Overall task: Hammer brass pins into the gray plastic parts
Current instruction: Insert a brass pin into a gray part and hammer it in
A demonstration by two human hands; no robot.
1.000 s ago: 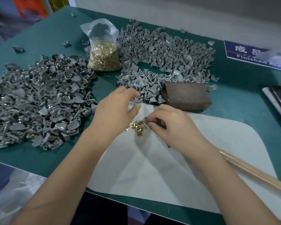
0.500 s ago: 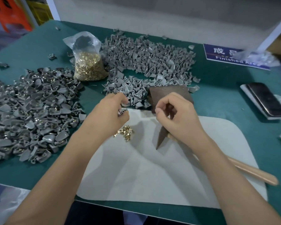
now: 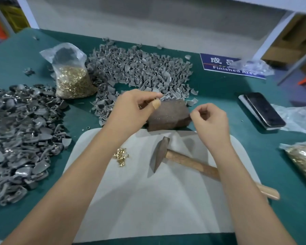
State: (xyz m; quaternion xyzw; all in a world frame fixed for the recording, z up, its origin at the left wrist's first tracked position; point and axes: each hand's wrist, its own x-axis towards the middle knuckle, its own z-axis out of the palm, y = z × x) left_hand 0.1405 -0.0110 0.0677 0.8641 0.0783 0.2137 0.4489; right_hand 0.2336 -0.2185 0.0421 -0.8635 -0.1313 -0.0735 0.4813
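Your left hand (image 3: 131,110) hovers over the near-left edge of the brown block (image 3: 168,115), thumb and fingers pinched together; what they pinch is too small to make out, though a gray plastic part (image 3: 166,98) shows right at the fingertips. Your right hand (image 3: 210,121) sits just right of the block, fingers curled with forefinger and thumb meeting; I cannot tell whether anything is held between them.

The hammer (image 3: 175,157) lies on the white mat (image 3: 148,200), below and between your hands, its dark head toward the block and its wooden handle running off under your right forearm. A small cluster of loose brass pins (image 3: 120,156) lies on the mat beneath your left wrist.

Beyond your left hand spreads a heap of gray plastic parts (image 3: 140,71). Farther to that hand's left stands a clear bag of brass pins (image 3: 72,80), and beyond it a darker pile of parts (image 3: 21,131). To the right of your right hand lies a phone (image 3: 264,110), well apart, and a second bag of pins (image 3: 304,160) sits at the table's (image 3: 228,92) right edge.
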